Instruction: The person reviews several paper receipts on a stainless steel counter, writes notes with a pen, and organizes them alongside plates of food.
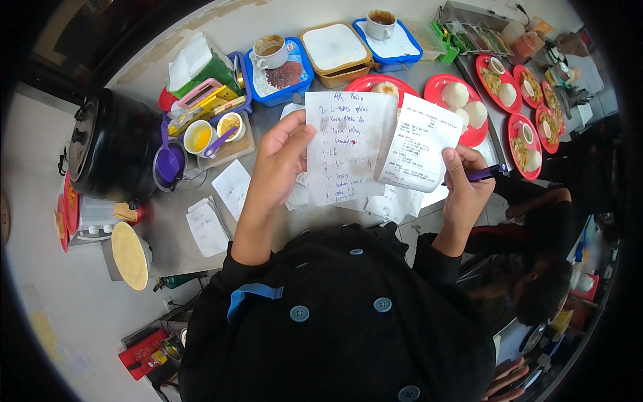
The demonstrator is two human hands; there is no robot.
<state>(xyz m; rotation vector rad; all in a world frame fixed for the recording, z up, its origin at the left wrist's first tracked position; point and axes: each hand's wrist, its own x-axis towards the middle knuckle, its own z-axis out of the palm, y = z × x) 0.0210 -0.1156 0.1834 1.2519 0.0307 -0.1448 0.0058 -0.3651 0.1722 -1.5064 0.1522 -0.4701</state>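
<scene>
My left hand (284,151) pinches the left edge of a handwritten paper sheet (341,154), held up over the steel counter. In my right hand (471,177) are a printed receipt (422,144), gripped at its right side by the thumb, and a dark purple pen (485,173) that sticks out to the right. The receipt overlaps the sheet's right side. Behind the papers, a red plate (439,82) with several rounded mounds of white rice is partly covered. Another red plate (362,84) shows only its far part. Loose papers (395,203) lie beneath the held ones.
A black rice cooker (114,144) stands left, beside a purple ladle (167,161) in a container. Blue-rimmed tubs (295,94) with cups line the wall. Several red plates of food (522,167) sit at the right. A co-worker (536,281) is at the lower right.
</scene>
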